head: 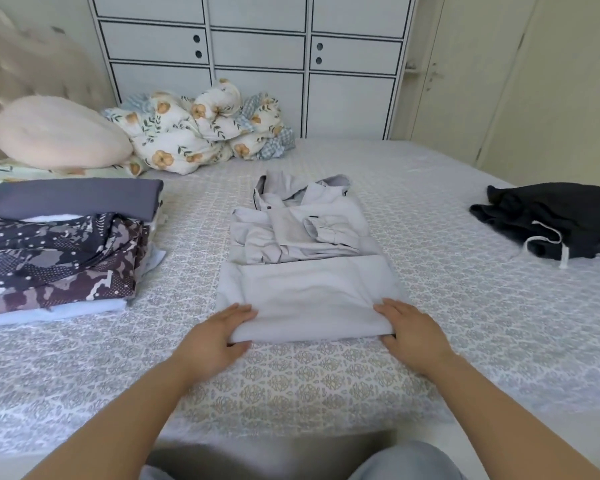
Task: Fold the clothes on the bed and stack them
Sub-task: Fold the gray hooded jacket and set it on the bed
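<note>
Both of my hands grip the near folded edge of the pale grey hoodie (305, 268) lying mid-bed (430, 306), left hand (219, 336) and right hand (411, 329) with fingers curled onto its corners, while the folded stack (59, 244) sits to my left and dark shorts (551, 220) to my right.

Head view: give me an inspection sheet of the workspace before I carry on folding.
Surface: bed with patterned cover.
Job's things: light grey hoodie at centre, partly folded, near end doubled up; folded stack on the left; black garment unfolded on the right.
Clutter: floral quilt bundled at the far edge; peach pillow beside it.
Hands: left hand and right hand grip the hoodie's near fold.
Cables: nothing seen.
Surroundings: white cabinets; door.
</note>
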